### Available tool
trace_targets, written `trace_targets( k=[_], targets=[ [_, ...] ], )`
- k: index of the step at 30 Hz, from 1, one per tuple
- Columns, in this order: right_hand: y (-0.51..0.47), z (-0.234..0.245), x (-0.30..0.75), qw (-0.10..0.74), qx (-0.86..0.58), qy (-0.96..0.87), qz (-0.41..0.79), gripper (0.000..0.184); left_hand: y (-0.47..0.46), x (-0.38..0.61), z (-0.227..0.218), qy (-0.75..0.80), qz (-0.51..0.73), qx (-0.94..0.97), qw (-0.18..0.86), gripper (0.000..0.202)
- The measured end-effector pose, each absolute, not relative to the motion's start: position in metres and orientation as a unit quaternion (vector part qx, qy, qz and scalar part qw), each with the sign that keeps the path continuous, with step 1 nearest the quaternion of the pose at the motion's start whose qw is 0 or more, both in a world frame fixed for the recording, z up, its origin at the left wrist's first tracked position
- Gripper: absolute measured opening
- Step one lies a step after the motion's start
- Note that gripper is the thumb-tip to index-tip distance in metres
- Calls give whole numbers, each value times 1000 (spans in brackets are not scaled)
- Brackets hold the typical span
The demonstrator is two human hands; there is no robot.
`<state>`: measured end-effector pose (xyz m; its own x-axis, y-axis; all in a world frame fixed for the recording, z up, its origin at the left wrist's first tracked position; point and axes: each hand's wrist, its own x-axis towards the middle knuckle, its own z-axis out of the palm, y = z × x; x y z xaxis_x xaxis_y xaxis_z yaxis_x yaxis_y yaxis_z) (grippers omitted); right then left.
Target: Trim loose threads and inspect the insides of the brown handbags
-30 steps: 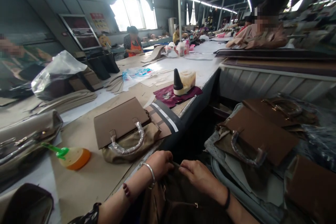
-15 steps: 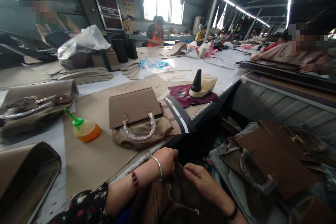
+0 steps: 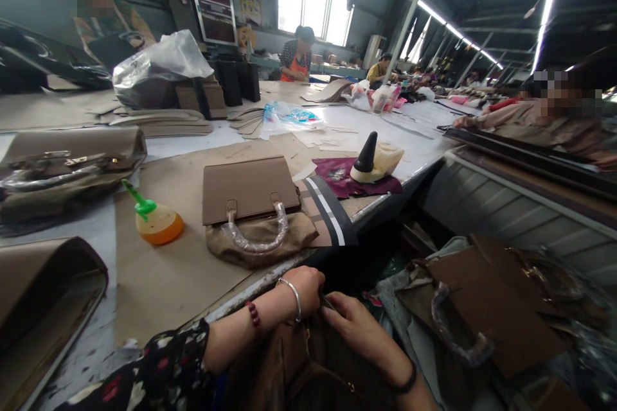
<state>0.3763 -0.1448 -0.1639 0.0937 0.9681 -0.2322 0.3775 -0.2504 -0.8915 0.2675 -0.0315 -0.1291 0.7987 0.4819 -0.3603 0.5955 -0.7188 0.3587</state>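
A dark brown handbag (image 3: 294, 359) with small gold-coloured fittings lies in my lap below the table edge. My left hand (image 3: 303, 290), with a silver bangle at the wrist, is closed on the bag's upper edge. Close beside it, my right hand (image 3: 354, 326) pinches the same edge between thumb and fingers. The fingertips of both hands are partly hidden, and the bag's lower part is in shadow. On the table just beyond sits a taupe handbag (image 3: 250, 189) with a plastic-wrapped handle (image 3: 258, 245).
A squeeze bottle of orange liquid (image 3: 160, 226) stands left of the taupe bag. A black cone (image 3: 367, 153) rests on purple cloth (image 3: 332, 173). More brown bags (image 3: 496, 302) are piled at right. Other people work around the table (image 3: 414, 122).
My right hand has come nearer to my left, and the gap between them along the bag's edge has narrowed. My left hand keeps its hold. The camera view has shifted slightly.
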Motion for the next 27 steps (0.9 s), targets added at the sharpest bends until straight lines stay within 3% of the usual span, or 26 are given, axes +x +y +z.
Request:
trace_targets(
  k=[7,10,15,27],
  targets=[
    [-145,-184,380,437,-587,-412,543,31,-30,262,-135,304,-87,918,241,38],
    [-147,-187,381,447,-576,-390,562,32,-29,263,-130,306,-95,915,243,34],
    [-144,-183,381,440,-565,-385,582,34,-32,266,-119,296,-128,914,246,26],
    [-131,-177,389,357,-656,-474,467,26,-32,268,-118,300,-129,913,244,27]
  ],
)
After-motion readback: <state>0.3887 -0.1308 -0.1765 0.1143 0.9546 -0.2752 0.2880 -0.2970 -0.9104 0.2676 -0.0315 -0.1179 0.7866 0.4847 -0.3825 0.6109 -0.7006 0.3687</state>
